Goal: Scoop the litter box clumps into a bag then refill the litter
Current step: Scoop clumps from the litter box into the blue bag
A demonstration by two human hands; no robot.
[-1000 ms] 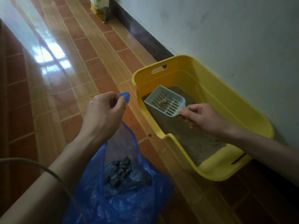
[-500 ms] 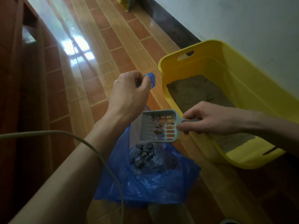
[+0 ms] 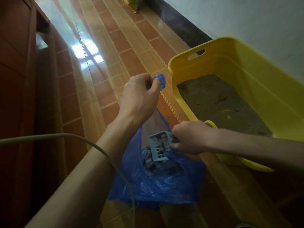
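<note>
The right hand (image 3: 189,137) grips the slotted grey plastic litter scoop (image 3: 159,148), tilted blade-down into the crinkled blue plastic bag (image 3: 158,181) over dark clumps (image 3: 148,159). The left hand (image 3: 139,97) pinches the bag's handle up. Beside it, the glossy yellow litter box (image 3: 256,69) holds grainy sand.

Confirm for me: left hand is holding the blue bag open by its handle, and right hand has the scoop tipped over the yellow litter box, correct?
Not quite. The right hand has the scoop tipped over the open blue bag, not over the yellow litter box, which sits off to the side. The head view shows it. The left hand does hold the bag open by its handle.
</note>
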